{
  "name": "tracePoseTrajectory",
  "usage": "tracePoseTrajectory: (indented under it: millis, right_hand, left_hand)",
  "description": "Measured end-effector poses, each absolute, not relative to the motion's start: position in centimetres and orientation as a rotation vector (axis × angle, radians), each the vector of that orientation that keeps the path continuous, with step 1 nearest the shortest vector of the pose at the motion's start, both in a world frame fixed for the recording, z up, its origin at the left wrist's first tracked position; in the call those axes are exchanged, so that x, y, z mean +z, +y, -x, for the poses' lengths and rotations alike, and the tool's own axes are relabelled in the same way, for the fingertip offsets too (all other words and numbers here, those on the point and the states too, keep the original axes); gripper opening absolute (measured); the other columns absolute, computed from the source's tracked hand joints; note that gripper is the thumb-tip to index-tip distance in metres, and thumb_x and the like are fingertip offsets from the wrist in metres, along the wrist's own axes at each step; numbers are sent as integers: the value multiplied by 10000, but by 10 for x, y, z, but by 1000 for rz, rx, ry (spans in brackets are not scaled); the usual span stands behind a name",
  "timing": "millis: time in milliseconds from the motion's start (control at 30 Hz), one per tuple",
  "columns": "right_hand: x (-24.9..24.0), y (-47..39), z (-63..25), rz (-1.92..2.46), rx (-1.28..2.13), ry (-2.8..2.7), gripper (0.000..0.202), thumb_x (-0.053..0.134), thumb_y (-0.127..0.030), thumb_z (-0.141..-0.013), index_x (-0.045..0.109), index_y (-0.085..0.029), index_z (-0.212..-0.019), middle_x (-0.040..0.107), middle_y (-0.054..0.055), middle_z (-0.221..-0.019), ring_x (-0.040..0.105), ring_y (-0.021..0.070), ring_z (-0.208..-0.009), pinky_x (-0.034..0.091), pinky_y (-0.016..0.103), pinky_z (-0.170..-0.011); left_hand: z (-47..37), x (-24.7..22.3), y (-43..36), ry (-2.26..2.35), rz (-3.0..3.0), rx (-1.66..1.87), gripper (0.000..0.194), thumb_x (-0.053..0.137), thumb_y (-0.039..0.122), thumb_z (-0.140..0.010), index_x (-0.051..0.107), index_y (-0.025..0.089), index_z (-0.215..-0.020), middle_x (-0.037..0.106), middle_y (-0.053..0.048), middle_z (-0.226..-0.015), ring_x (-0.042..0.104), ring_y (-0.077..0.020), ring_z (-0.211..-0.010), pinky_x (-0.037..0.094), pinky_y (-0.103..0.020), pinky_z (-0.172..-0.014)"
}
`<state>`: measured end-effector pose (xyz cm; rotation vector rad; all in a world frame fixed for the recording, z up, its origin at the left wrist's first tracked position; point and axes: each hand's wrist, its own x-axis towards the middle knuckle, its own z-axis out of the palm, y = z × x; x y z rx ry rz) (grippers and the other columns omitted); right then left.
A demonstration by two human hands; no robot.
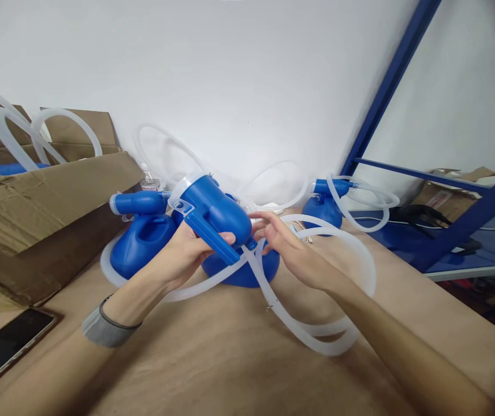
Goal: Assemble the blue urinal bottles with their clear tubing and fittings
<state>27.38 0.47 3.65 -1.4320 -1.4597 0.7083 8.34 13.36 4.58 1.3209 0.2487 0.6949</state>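
Observation:
My left hand (189, 248) is wrapped round a blue plastic cup-shaped piece (219, 211) with a straight handle and a clear cap at its upper left end. Fingers apart, my right hand (284, 245) is beside the rounded end of that piece, near its small blue nozzle (250, 243). Whether the fingertips touch it is hard to see. A translucent hose (273, 303) passes under the nozzle and loops to the right over the table. Behind and below the held piece sits a blue rounded container (241, 271), partly hidden.
Another blue container (143, 245) with a hose stands at left, and one more (323, 214) at back right. A cardboard box (56, 214) holding hoses fills the left side. A phone (8, 346) lies front left; a blue metal shelf (446, 231) is at right.

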Motion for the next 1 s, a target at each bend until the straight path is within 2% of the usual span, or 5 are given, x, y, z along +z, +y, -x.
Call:
tracePoseTrajectory:
  millis: [400, 500, 667, 867, 1000]
  right_hand:
    - [-19, -20, -301, 1185, 1412, -1517, 1341, 947, -312, -814, -30, -399, -1729, 662, 4, -1140, 692, 192, -1067, 573, 364, -896]
    - [-23, -22, -306, 1218, 1382, -1477, 1256, 975, -283, -770, 152, -393, -1713, 646, 8, -1176, 699, 183, -1060, 584, 366, -910]
    - [-23, -22, -300, 1321, 1334, -1441, 541, 918, -354, -848, 644, -252, -1302, 656, 12, -1126, 695, 150, -980, 584, 337, -893]
    - [-38, -17, -276, 1130, 1341, -1307, 863, 954, -317, -807, 481, -343, -1529, 667, -12, -1122, 768, 190, -1002, 621, 385, -896]
    - [-42, -13, -256, 1051, 1209, -1129, 761, 966, -297, -793, 547, -337, -1427, 670, -20, -1092, 774, 178, -951, 640, 412, -926]
  left_hand:
    - [-83, 52, 136, 247, -1159, 880, 523, 1054, 424, -601, 771, 182, -968, 828, -104, -1125, 781, -362, -1152, 691, -432, -940]
    - [-81, 55, 137, 224, -1116, 911, 528, 1054, 384, -611, 771, 191, -1013, 829, -103, -1149, 798, -345, -1106, 702, -416, -910]
    - [-78, 60, 133, 192, -1065, 866, 505, 1033, 382, -646, 751, 207, -1026, 822, -99, -1171, 779, -379, -1161, 704, -474, -936]
    - [-75, 65, 124, 183, -1081, 851, 511, 1036, 379, -632, 753, 207, -1021, 807, -91, -1214, 732, -388, -1262, 695, -448, -952]
    - [-74, 65, 125, 205, -1116, 872, 493, 1043, 403, -605, 746, 173, -924, 803, -108, -1157, 750, -393, -1197, 688, -463, -948]
